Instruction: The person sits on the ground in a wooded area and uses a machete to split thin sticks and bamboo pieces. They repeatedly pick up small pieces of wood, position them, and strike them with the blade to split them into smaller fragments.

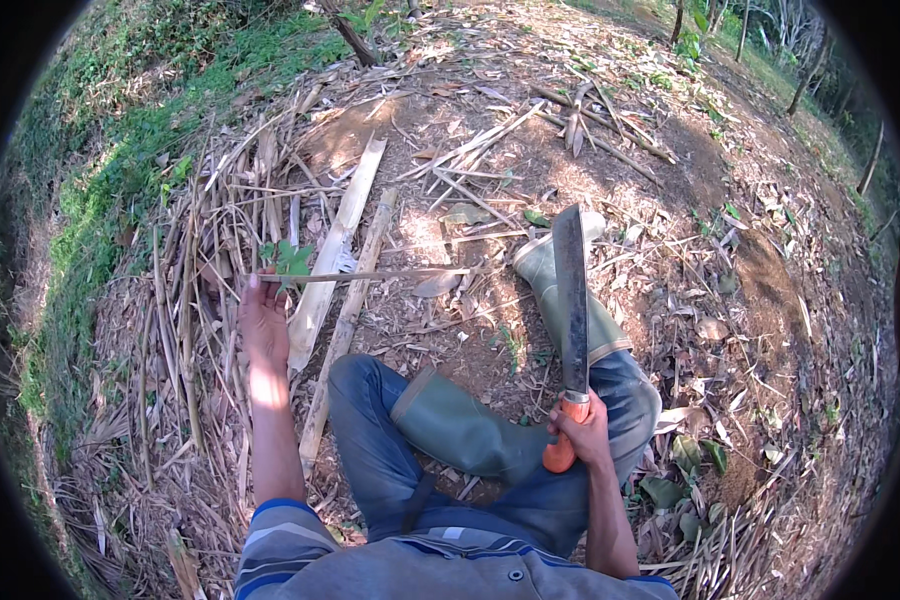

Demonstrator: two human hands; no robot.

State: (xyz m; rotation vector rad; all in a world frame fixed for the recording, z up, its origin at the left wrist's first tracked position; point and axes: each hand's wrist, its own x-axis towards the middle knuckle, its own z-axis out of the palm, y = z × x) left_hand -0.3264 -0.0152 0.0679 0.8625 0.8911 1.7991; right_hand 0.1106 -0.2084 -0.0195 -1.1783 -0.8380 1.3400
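My right hand point(582, 430) is wrapped round the orange-brown wooden handle of a machete point(574, 300). The dark, broad blade points away from me, in front of my bent right leg. Out to the left, my left hand point(264, 318) is closed at the end of a thin wooden strip point(390, 274), which stretches rightward across the space ahead of my knees. Beneath the strip lie a wide pale split plank point(342, 245) and a narrower pole point(362, 285), side by side on the ground. Exactly how the left fingertips grip the strip is hard to make out.
I sit with legs bent, wearing green rubber boots point(470, 432). Cut stalks point(175, 330) are heaped along the left. Farther ahead lie loose sticks point(610, 130) and split pieces point(480, 150). Dry leaves cover the slope; green undergrowth point(120, 150) and thin trunks point(352, 38) stand beyond.
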